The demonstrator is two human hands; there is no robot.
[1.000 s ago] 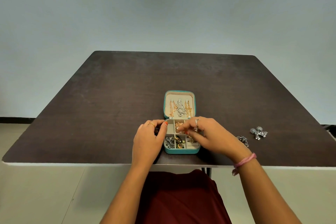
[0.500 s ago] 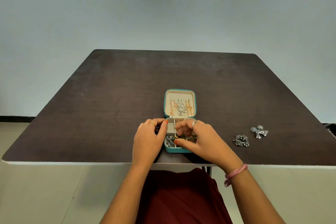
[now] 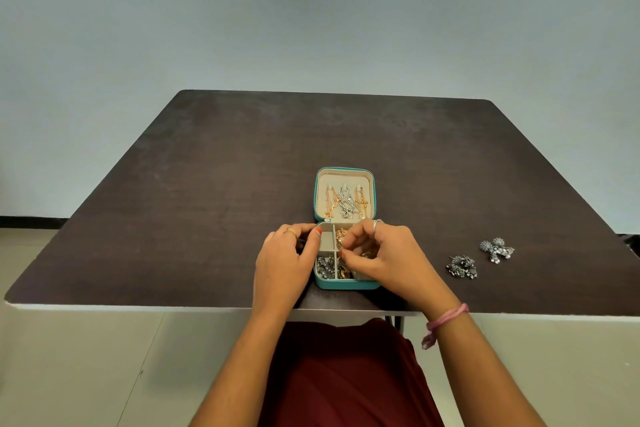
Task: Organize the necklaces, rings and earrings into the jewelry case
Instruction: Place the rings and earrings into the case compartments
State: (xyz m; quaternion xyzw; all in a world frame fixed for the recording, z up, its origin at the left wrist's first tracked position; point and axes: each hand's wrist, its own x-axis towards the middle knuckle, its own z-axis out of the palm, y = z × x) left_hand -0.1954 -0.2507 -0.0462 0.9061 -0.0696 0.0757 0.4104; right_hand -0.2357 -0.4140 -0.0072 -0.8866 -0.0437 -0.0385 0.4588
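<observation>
A small teal jewelry case lies open near the table's front edge. Gold and silver necklaces hang inside its raised lid. Its cream tray holds silver earrings at the front left and gold pieces in the middle. My left hand grips the case's left side, thumb on the rim. My right hand hovers over the tray's right half with curled fingers among the gold pieces; whether it pinches one is hidden. Two silver earring pairs lie on the table to the right.
The dark brown table stretches far beyond the case, bare wood on the left and back. Its front edge runs just below my wrists. A pale wall stands behind it.
My right hand has drawn back slightly over the tray's compartments, fingers curling inward. The left hand has stayed on the case's side. The nearer silver earrings, hidden a second ago, show fully.
</observation>
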